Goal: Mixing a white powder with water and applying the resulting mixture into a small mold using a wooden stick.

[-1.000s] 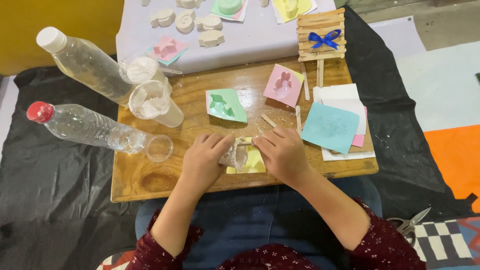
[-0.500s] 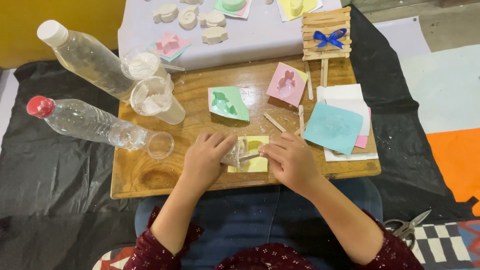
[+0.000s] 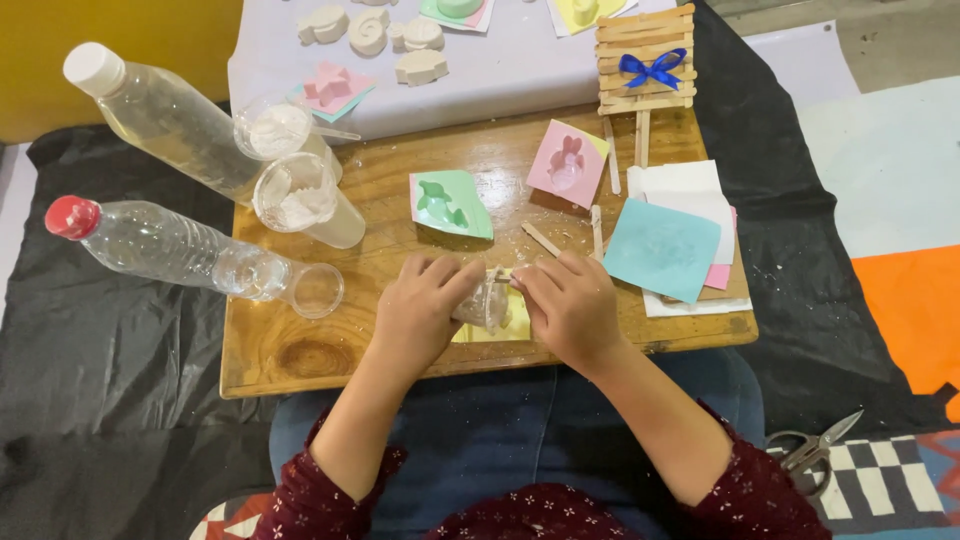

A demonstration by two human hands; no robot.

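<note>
Head view: a small clear cup [image 3: 485, 303], kept at the table's [image 3: 300, 350] near edge, is gripped by the left hand [image 3: 420, 310] while a wooden stick [image 3: 497, 274] is pinched by the right hand [image 3: 570, 305], stirring unchanged.

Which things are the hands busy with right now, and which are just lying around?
In use:
left hand and right hand, both on the small clear cup
wooden stick at the cup
yellow sheet under it

Lying about:
green mould
pink mould
red-capped bottle
white-capped bottle
stick fence with blue bow
scissors
</note>
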